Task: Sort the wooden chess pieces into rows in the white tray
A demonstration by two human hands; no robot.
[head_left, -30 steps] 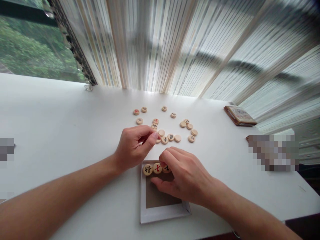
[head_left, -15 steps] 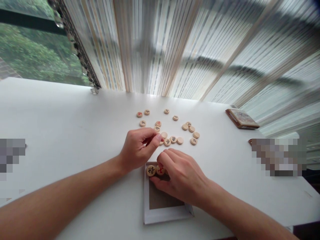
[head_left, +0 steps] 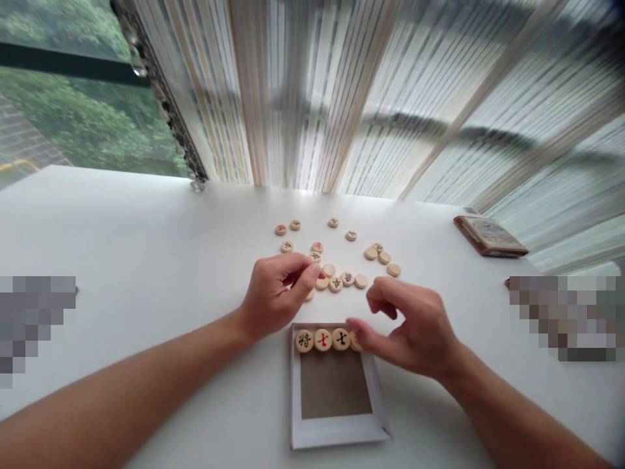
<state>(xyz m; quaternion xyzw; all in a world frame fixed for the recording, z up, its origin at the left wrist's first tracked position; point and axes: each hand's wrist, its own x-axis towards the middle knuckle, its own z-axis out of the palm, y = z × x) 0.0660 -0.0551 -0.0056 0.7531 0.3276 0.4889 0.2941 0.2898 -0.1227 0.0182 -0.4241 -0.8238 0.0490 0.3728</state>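
A shallow white box (head_left: 336, 433) with a brown bottom lies in front of me. Along its far wall runs a row of round wooden Chinese chess pieces (head_left: 323, 340), with black and red characters. My right hand (head_left: 415, 326) is over the box's far right corner, thumb and curled fingers apart, nothing between them; its thumb partly covers the rightmost red piece. My left hand (head_left: 280, 290) hovers past the far left corner, thumb and forefinger pressed together beside the loose pieces (head_left: 336, 284). Whatever those fingers may hold is hidden.
More loose pieces (head_left: 295, 225) are scattered on the white table (head_left: 170, 247), some face down. A flat brown-edged box (head_left: 491, 236) lies at the right by the striped curtain (head_left: 312, 98). Blurred-out patches cover items at both sides.
My right hand has moved right from the left part of the row and its fingers have spread, uncovering more of the row. My left hand keeps its pinched pose. The view has shifted slightly.
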